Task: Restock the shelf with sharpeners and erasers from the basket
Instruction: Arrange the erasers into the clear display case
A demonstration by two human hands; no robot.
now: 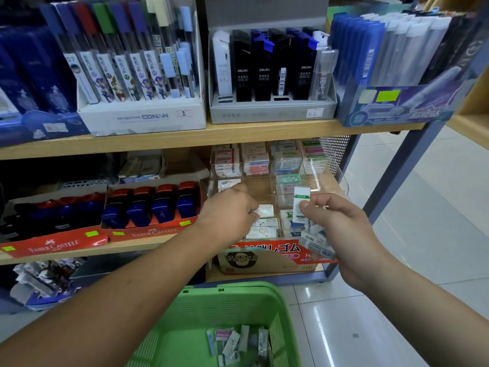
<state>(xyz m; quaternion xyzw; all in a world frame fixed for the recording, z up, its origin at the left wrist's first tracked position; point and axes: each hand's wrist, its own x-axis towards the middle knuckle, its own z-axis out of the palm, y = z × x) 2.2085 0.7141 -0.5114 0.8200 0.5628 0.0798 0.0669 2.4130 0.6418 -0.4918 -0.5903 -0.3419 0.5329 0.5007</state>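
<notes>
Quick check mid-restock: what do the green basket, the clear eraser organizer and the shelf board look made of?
Green basket: moulded plastic, matte; slotted vents in its walls. Clear eraser organizer: probably acrylic, glossy; see-through dividers with bright edge glints. Shelf board: wood-look, pale grain, smooth; solid or laminate, cannot tell.

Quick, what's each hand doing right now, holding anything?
Left hand: fingers curled among the tray erasers; grip hidden, cannot tell.
Right hand: pinching a green-and-white eraser.
</notes>
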